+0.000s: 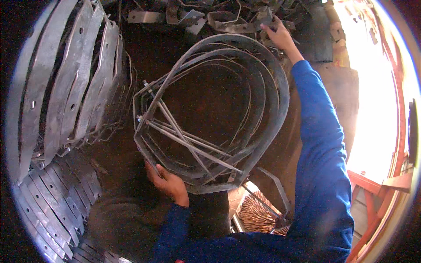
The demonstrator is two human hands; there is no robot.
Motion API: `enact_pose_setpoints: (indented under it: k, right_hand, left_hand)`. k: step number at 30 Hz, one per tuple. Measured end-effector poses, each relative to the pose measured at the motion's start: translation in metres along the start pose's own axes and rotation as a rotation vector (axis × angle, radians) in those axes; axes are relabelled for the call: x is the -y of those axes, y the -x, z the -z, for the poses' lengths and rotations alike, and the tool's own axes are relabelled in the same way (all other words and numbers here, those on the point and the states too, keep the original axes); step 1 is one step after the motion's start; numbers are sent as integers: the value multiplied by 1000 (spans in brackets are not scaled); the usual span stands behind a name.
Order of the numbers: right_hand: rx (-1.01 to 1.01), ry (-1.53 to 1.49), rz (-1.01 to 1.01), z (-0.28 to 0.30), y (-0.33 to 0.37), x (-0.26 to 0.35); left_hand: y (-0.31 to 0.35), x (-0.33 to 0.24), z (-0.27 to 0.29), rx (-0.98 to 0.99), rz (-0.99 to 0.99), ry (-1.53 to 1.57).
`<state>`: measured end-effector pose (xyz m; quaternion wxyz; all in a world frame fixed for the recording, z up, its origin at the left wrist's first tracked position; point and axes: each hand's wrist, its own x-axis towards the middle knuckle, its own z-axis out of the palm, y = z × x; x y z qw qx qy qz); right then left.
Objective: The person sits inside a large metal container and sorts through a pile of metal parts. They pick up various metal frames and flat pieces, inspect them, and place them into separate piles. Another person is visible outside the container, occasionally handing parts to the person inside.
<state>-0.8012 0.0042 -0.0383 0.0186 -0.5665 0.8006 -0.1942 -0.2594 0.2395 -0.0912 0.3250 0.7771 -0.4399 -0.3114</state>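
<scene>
Several grey metal strap hoops (284, 83) lie nested as one loose bundle in front of me. Long threaded rods (193, 151) with nuts cross its lower left part. At the bundle's lower left edge, my left hand (169, 184) grips the outer band, its fingertips partly hidden. My right arm reaches forward past the hoops. Up there, my right hand (283, 38) pinches a small flat grey metal piece (265, 18) between thumb and fingers, at the edge of a pile of bent metal brackets (228, 19).
Large bent flat bars with holes (66, 83) stand stacked on the left. Below them lie rows of flat metal strips (50, 201). A bundle of brownish rods (261, 212) sits near my body. A red metal frame (366, 182) stands at the right, beside bright light.
</scene>
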Motion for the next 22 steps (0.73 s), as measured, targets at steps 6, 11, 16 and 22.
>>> enact_pose_setpoints:
  k: [6, 11, 16, 22]
  right_hand:
    - [403, 145, -175, 16, 33, 21]
    - [211, -48, -192, 23, 86, 30]
    - [148, 257, -193, 40, 157, 47]
    - [70, 208, -53, 11, 174, -24]
  left_hand:
    - [-9, -5, 1, 16, -54, 48]
    - [-13, 2, 0, -8, -89, 63]
    - [-20, 3, 0, 13, 38, 255]
    - [-23, 5, 2, 96, 30, 332]
